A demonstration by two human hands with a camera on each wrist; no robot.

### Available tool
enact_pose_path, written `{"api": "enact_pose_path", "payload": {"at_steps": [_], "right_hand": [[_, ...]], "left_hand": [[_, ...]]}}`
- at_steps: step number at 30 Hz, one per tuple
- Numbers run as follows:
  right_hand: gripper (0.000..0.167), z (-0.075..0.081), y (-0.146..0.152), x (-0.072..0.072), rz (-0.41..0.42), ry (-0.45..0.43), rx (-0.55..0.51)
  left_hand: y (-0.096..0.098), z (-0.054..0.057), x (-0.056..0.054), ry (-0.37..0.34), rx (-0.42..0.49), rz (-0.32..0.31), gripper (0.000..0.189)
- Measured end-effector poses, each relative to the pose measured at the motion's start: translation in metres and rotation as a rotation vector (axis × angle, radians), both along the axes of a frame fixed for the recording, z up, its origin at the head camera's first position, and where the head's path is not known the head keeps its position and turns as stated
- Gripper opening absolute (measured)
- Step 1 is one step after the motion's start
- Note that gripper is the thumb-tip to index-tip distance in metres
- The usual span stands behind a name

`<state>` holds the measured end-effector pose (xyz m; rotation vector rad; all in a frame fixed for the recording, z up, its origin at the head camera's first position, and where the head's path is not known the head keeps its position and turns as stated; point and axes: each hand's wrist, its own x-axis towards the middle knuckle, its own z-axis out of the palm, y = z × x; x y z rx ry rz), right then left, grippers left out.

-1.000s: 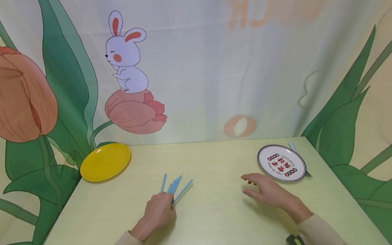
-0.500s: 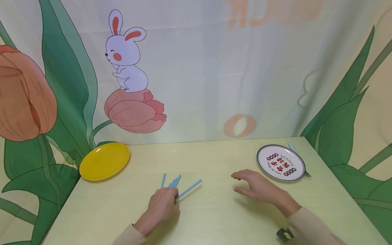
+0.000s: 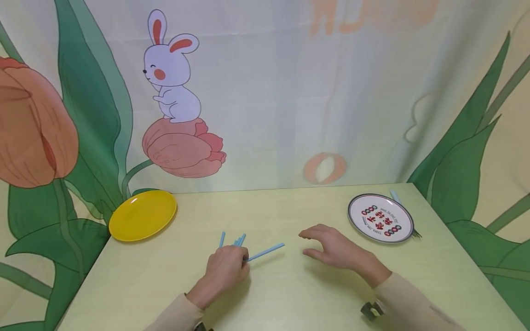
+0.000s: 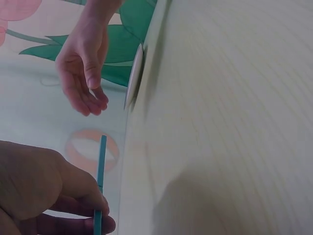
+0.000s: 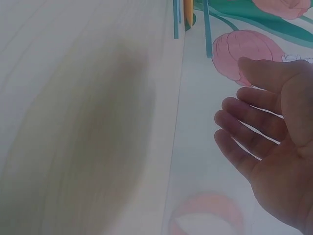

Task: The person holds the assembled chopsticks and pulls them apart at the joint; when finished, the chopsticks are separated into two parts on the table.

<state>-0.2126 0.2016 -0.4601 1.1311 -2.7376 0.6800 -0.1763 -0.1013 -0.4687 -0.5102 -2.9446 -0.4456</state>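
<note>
My left hand (image 3: 227,266) pinches a thin light-blue straw (image 3: 267,251) that points out to the right. In the left wrist view the straw (image 4: 101,166) stands between thumb and finger, raised off the table. Several more blue straws (image 3: 240,240) show just beyond the left hand, partly hidden by it. Holding nothing, my right hand (image 3: 337,247) hovers over the table to the right of the straw's tip. Its fingers (image 5: 254,122) are relaxed and slightly bent, with the thumb apart, in the right wrist view.
A yellow plate (image 3: 142,216) sits at the table's far left corner. At the far right, a white plate (image 3: 360,216) with red lettering partly covers a fork (image 3: 395,196) with a pale blue handle. A printed curtain (image 3: 256,92) hangs behind the table (image 3: 157,271).
The left hand has moved slightly right and away from me, and its straw has swung out to the right, apart from the others. The right hand has moved left toward it.
</note>
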Motion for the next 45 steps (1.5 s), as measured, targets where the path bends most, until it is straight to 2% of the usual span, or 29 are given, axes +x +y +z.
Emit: {"api": "enact_pose_path", "payload": {"at_steps": [7,10,16,21,26,30,36,40,45], "right_hand": [[0.038,0.004,-0.012,0.000,0.019,0.024,-0.003],[0.037,0.004,-0.018,0.001,0.026,0.028,-0.002],[0.034,0.003,-0.027,0.001,0.054,0.041,0.002],[0.033,0.002,-0.030,0.003,0.057,0.026,0.009],[0.032,0.002,-0.035,0.004,0.072,0.015,0.010],[0.029,0.000,-0.039,0.005,0.101,0.042,0.007],[0.025,-0.003,-0.045,0.006,0.141,0.096,-0.001],[0.023,-0.005,-0.047,0.006,0.164,0.117,-0.002],[0.013,-0.008,-0.048,0.006,0.181,0.142,-0.004]], "left_hand": [[0.010,0.003,-0.004,0.103,-0.009,-0.078,0.010],[0.014,0.004,-0.005,0.125,-0.008,-0.116,0.012],[0.021,0.005,-0.004,0.139,-0.001,-0.149,0.015],[0.025,0.004,-0.005,0.169,-0.029,-0.166,0.013],[0.029,0.005,-0.007,0.158,-0.038,-0.172,0.012],[0.033,0.006,-0.007,0.166,-0.030,-0.183,0.012],[0.038,0.005,-0.007,0.227,-0.020,-0.244,0.013],[0.040,0.005,-0.006,0.227,-0.011,-0.257,0.016],[0.041,0.006,-0.006,0.222,-0.008,-0.272,0.017]]}}
